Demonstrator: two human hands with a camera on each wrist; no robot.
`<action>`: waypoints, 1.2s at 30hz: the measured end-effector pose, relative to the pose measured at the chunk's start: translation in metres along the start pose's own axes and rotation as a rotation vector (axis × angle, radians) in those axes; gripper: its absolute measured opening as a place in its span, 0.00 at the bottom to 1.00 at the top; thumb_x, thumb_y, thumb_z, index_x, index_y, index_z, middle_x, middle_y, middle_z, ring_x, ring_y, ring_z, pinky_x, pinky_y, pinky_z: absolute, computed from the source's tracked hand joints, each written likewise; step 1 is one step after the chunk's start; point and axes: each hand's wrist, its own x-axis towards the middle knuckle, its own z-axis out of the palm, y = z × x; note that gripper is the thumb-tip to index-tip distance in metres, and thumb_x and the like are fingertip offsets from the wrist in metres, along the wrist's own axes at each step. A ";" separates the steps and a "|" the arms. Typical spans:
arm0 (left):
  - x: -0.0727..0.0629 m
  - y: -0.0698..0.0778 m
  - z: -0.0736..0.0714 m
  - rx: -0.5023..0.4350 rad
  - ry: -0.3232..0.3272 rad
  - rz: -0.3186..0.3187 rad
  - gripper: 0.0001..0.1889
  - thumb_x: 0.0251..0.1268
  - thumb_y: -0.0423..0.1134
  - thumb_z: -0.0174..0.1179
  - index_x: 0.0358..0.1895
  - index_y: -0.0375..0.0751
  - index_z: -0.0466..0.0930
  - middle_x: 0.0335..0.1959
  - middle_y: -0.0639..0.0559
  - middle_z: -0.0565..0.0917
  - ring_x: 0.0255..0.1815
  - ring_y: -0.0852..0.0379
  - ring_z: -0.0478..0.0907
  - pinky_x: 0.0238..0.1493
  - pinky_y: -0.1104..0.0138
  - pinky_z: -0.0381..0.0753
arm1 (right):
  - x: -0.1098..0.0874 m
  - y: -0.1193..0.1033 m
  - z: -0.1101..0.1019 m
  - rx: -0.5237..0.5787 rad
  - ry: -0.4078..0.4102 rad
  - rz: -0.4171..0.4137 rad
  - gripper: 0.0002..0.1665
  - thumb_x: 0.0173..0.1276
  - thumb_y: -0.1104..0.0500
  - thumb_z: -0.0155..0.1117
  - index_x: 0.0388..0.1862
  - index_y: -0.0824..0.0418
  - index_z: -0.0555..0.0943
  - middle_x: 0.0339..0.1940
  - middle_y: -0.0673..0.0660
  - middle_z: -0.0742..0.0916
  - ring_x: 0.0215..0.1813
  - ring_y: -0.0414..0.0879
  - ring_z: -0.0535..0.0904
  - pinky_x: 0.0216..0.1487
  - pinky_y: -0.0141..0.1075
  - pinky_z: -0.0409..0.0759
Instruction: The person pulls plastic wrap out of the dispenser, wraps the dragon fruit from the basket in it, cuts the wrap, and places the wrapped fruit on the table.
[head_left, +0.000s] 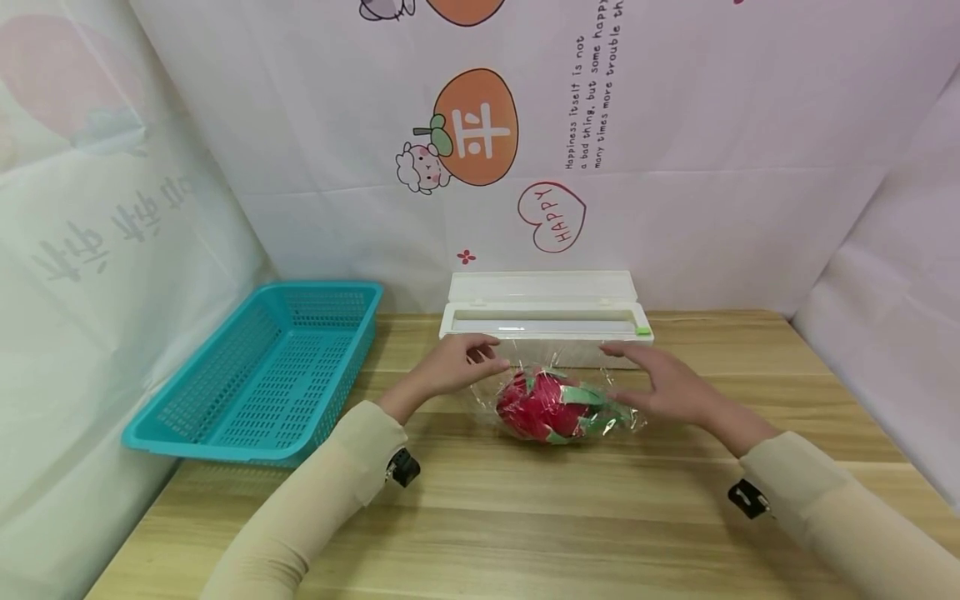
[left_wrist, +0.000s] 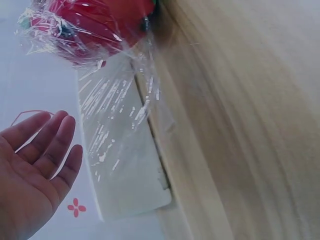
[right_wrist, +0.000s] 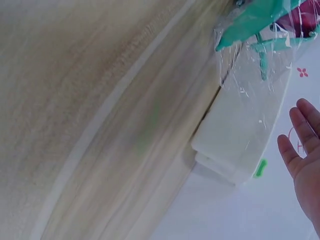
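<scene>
Film-wrapped dragon fruit lies crosswise between two loosened hands

The dragon fruit rests on the wooden table just right of the centre of the head view. Its long axis runs roughly left to right, dipping slightly toward the right; the rounded red end faces left and the green leafy tips point right. Clear cling film covers it, crinkled, with loose edges spreading at both ends.

The left hand is beside the fruit's left end, fingers loosely bent and grasping nothing. The right hand is by the leafy end, fingers released and slightly spread. Whether either hand's fingertips brush the film, I cannot tell.

Behind the fruit, at mid-frame, stands a white film dispenser with its lid raised and a green slider at its right end. A turquoise plastic basket sits at the left of the frame, its length slanting from lower left to upper right. A printed white backdrop fills the upper frame.
</scene>
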 end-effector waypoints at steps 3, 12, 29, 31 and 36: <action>0.002 0.004 -0.002 -0.002 0.018 -0.003 0.31 0.62 0.56 0.62 0.62 0.37 0.76 0.45 0.50 0.83 0.41 0.58 0.79 0.42 0.66 0.80 | 0.000 0.000 -0.003 0.001 0.028 0.003 0.38 0.65 0.51 0.68 0.69 0.64 0.68 0.66 0.63 0.75 0.65 0.63 0.70 0.62 0.62 0.66; 0.010 0.013 -0.004 0.055 0.070 0.039 0.33 0.61 0.59 0.62 0.62 0.38 0.76 0.53 0.44 0.81 0.48 0.54 0.78 0.48 0.60 0.79 | 0.000 0.004 -0.009 -0.050 0.139 0.029 0.36 0.65 0.53 0.68 0.67 0.65 0.69 0.65 0.66 0.75 0.66 0.65 0.67 0.63 0.62 0.64; 0.040 0.056 0.013 0.319 0.175 0.074 0.34 0.60 0.67 0.57 0.60 0.45 0.78 0.57 0.52 0.77 0.59 0.53 0.73 0.58 0.59 0.74 | 0.007 0.013 -0.006 -0.079 0.311 0.241 0.42 0.68 0.46 0.64 0.68 0.73 0.64 0.66 0.72 0.70 0.66 0.69 0.64 0.63 0.64 0.62; 0.043 0.061 0.017 0.342 0.174 0.082 0.33 0.60 0.66 0.57 0.60 0.46 0.78 0.58 0.52 0.77 0.59 0.53 0.73 0.58 0.59 0.73 | 0.009 0.014 -0.004 -0.075 0.330 0.266 0.42 0.67 0.47 0.65 0.68 0.74 0.64 0.66 0.73 0.71 0.66 0.70 0.64 0.63 0.64 0.62; 0.051 0.076 0.029 0.396 0.173 0.099 0.33 0.61 0.66 0.57 0.60 0.47 0.78 0.58 0.53 0.77 0.58 0.53 0.73 0.59 0.60 0.71 | 0.015 0.020 0.004 -0.038 0.353 0.323 0.43 0.65 0.48 0.67 0.68 0.74 0.64 0.65 0.74 0.71 0.65 0.71 0.64 0.63 0.65 0.61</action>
